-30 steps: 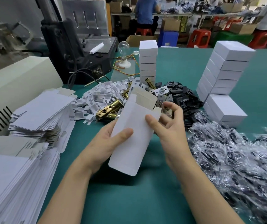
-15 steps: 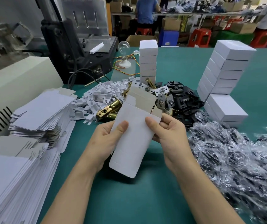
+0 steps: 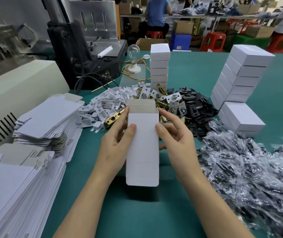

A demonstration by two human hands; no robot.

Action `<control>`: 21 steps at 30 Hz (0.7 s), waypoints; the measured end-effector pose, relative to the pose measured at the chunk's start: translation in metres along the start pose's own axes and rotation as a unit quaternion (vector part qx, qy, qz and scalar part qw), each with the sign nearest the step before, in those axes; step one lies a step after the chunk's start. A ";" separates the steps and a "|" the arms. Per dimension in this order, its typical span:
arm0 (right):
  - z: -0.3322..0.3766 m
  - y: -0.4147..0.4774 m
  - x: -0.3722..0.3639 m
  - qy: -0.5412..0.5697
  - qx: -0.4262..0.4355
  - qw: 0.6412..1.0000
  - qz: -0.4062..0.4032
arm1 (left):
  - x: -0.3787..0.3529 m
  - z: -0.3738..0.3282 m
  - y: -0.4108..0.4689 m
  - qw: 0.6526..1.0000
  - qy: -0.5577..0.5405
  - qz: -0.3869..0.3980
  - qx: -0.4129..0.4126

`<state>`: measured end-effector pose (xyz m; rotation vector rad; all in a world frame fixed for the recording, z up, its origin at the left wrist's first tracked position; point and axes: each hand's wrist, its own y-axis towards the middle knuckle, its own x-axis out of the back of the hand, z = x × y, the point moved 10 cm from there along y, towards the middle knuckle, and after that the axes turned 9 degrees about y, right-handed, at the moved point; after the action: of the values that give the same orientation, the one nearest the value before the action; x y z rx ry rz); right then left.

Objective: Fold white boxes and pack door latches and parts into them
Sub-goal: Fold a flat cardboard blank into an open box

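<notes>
I hold a white box (image 3: 143, 148) upright above the green table (image 3: 188, 79), popped open into a tube with its far flap raised. My left hand (image 3: 115, 146) grips its left side, thumb on the front. My right hand (image 3: 176, 141) grips the right side, thumb on the front, index finger stretched toward the top corner. Beyond it lie brass latches (image 3: 115, 116), silver plates (image 3: 173, 105), black plates (image 3: 195, 107) and white plastic parts (image 3: 106, 103).
Flat box blanks are stacked at the left (image 3: 17, 182) and behind them (image 3: 49, 121). Folded white boxes stand in stacks at centre back (image 3: 159, 66) and right (image 3: 242, 78). Bagged parts (image 3: 250, 169) cover the right side. A machine (image 3: 86, 54) and a bulb (image 3: 133, 57) are far left.
The flat, tilted blank has been squared up into an open tube and turned upright. Both hands shifted to its sides, and my right index finger came forward.
</notes>
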<state>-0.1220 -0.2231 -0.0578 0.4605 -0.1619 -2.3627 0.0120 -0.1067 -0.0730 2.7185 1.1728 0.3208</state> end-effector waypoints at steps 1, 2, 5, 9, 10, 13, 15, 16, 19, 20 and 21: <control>-0.001 0.001 0.001 -0.003 0.000 1.000 -0.002 | 0.000 0.000 0.000 1.000 -0.011 0.002 0.000; -0.002 0.001 0.002 -0.006 -0.003 1.000 -0.004 | 0.000 -0.001 0.001 1.000 -0.020 0.001 0.000; -0.008 0.002 0.003 -0.006 -0.025 1.000 -0.002 | 0.002 -0.004 0.000 1.000 0.000 -0.003 -0.014; -0.011 0.003 0.001 0.004 -0.046 0.999 0.004 | 0.000 -0.008 -0.001 0.999 0.025 0.002 -0.029; -0.011 0.003 0.000 0.002 -0.047 0.999 0.006 | -0.001 -0.009 -0.001 0.999 0.026 0.007 -0.030; -0.010 0.002 -0.003 0.000 -0.046 0.999 0.019 | 0.000 -0.009 -0.003 0.999 0.031 0.009 -0.030; -0.008 0.001 -0.005 -0.012 -0.033 0.999 0.030 | 0.002 -0.009 -0.003 0.998 0.051 -0.002 -0.030; -0.007 0.001 -0.005 -0.021 -0.026 0.999 0.033 | 0.003 -0.009 -0.002 0.998 0.059 -0.009 -0.031; -0.009 0.001 -0.006 -0.028 -0.030 0.998 0.045 | 0.008 -0.016 0.000 0.996 0.067 -0.038 -0.055; -0.011 0.000 -0.007 -0.027 -0.035 0.998 0.048 | 0.009 -0.018 0.000 0.994 0.070 -0.044 -0.066; -0.013 0.000 -0.006 -0.025 -0.041 0.998 0.048 | 0.009 -0.020 0.000 0.993 0.073 -0.046 -0.076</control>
<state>-0.1130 -0.2184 -0.0678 0.3472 -0.1064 -2.2789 0.0127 -0.0985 -0.0530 2.5384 1.2500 0.5809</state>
